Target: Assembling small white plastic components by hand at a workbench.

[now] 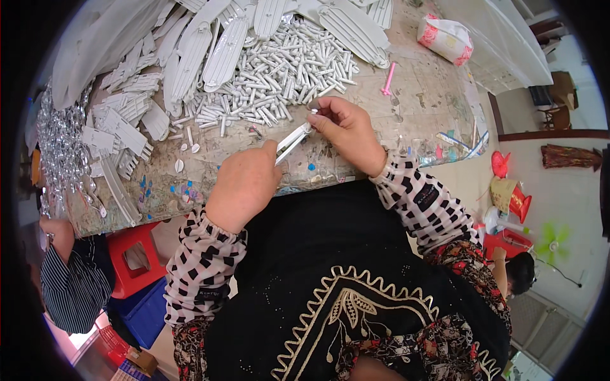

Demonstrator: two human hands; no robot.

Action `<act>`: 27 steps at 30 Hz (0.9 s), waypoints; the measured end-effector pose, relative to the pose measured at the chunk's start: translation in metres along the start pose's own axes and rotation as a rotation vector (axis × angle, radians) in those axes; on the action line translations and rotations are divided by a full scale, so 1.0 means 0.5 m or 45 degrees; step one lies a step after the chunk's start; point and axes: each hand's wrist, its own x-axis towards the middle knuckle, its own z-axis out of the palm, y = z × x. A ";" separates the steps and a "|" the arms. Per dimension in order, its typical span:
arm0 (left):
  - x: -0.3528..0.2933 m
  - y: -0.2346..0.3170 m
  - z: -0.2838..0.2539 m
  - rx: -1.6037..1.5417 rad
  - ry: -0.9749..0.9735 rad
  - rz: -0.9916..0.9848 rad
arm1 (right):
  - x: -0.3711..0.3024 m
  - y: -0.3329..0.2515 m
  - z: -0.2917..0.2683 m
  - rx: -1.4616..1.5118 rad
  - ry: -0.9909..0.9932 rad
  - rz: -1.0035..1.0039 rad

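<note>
My left hand, back upward, is closed around one end of a narrow white plastic part that slants up to the right. At its far end the fingers of my right hand are closed in a pinch. A small round white piece shows between the right thumb and forefinger; whether it is joined to the long part I cannot tell. Just beyond both hands lies a heap of short white plastic pegs. Nearer the left hand are a few loose white pegs with round heads.
Large ribbed white oval panels lie over the heap. Flat white pieces and silvery strands are at the left. A pink peg and a tissue pack lie right on the worn table. Other people sit at both sides.
</note>
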 end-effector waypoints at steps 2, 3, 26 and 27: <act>-0.001 0.002 -0.005 -0.044 -0.040 -0.042 | -0.006 -0.023 0.006 -0.343 0.001 -0.310; -0.002 0.001 -0.006 -0.047 -0.039 -0.046 | -0.009 -0.036 0.009 -0.684 0.006 -0.623; -0.016 0.018 0.015 0.095 0.128 0.025 | 0.105 -0.041 0.059 -0.759 -0.256 -0.099; -0.012 0.016 0.018 0.087 0.125 0.029 | 0.104 -0.033 0.059 -0.780 -0.218 -0.109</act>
